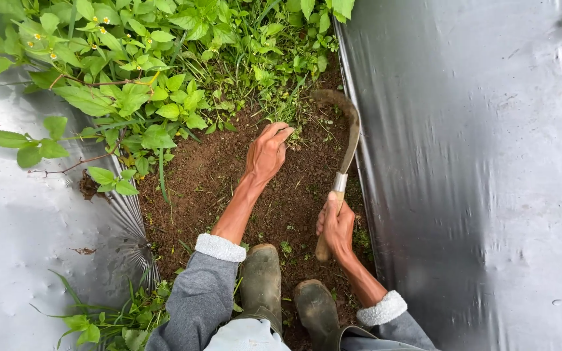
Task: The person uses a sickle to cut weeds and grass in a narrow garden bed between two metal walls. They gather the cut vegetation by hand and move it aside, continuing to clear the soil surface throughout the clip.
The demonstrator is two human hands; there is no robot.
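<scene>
nearest to you are your two muddy boots, planted side by side on the bare soil of the furrow, with your grey sleeves and their white cuffs just above them. your right hand is closed tight around the wooden handle of the sickle; the butt of the handle sticks out below your fist, near the right boot. from your fist the handle runs up to a metal collar, and the curved, soil-caked blade arcs on up and to the left, its tip over the edge of the weeds. your left hand is stretched further out, to the left of the blade and apart from it, fingers loosely bent and pointing into the grass at the edge of the weeds; whether they grip any stems you cannot tell from here. beyond both hands the furrow is thick with leafy green weeds, some with small yellow flowers. silver plastic sheet covers the ground on both sides of the furrow.
</scene>
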